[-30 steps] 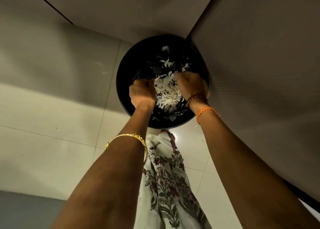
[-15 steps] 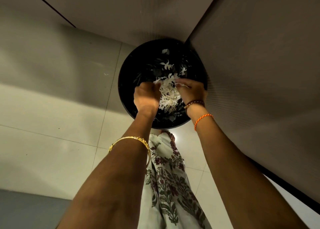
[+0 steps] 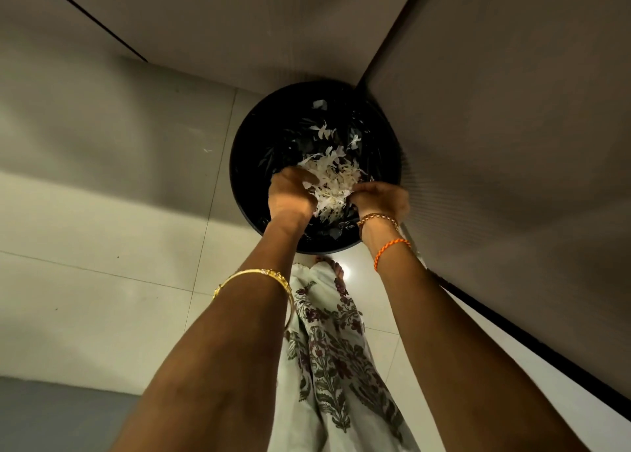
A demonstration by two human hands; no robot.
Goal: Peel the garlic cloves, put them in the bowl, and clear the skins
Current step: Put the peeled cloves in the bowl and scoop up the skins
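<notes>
Garlic skins (image 3: 333, 181), pale papery flakes, sit bunched between my two hands over the black bin (image 3: 254, 123) and partly inside it. Left hand (image 3: 290, 197) has its fingers curled round the left side of the clump, so that grip is closed on the skins. Right hand (image 3: 380, 197) is curled in at the right side, fingertips on the flakes and pinching them, though motion blur hides the exact finger positions. My judgement is that the skins are almost weightless, dry and brittle, not slippery, and they cling to skin and drift easily. The best hold is a loose cupped scoop from both sides of the pile, low over the bin mouth, because a hard squeeze only crumbles them. The bin has a black liner and already holds loose white flakes scattered up its far wall and bottom; nothing else is identifiable in it. It stands on the tiled floor (image 3: 102, 246) in a corner beside a grey cabinet panel (image 3: 512, 144). No bowl or garlic cloves are in view. This looks like the skin-clearing step, near the end.
</notes>
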